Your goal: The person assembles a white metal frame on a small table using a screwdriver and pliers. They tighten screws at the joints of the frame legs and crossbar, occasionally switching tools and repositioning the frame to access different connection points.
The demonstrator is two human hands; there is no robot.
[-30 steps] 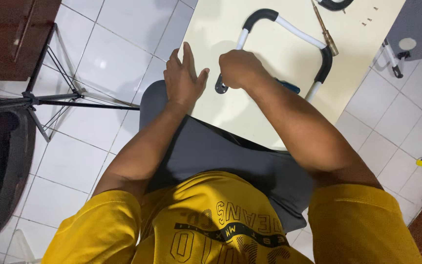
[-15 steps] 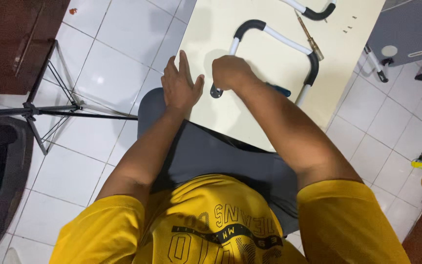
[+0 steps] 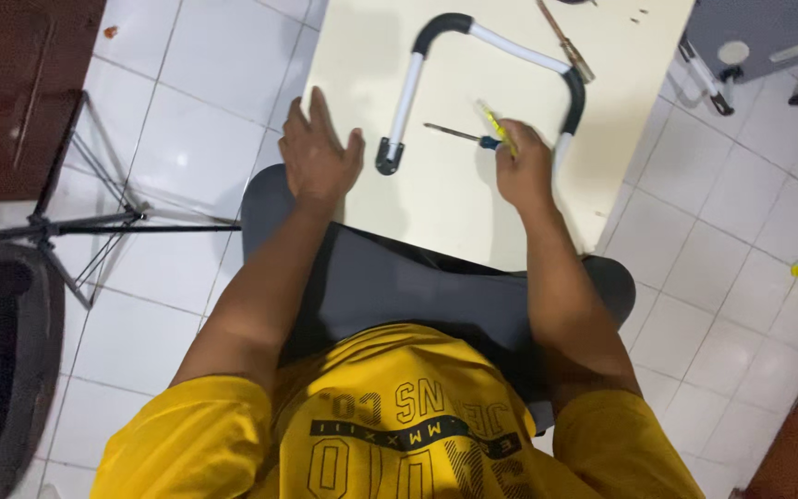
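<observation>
Right hand (image 3: pixel 524 171) has slid off the pipe frame (image 3: pixel 405 102) to grip a screwdriver (image 3: pixel 473 139) pointing left toward the frame's foot, while left hand (image 3: pixel 318 155) lies open-fingered on the tabletop (image 3: pixel 454 208).

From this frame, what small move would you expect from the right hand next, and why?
Probably bringing the screwdriver tip to the black end bracket of the bent white tube. The right hand grips the yellow handle with the shaft pointing towards that bracket, short of it, while the left hand lies flat on the table beside it.
</observation>
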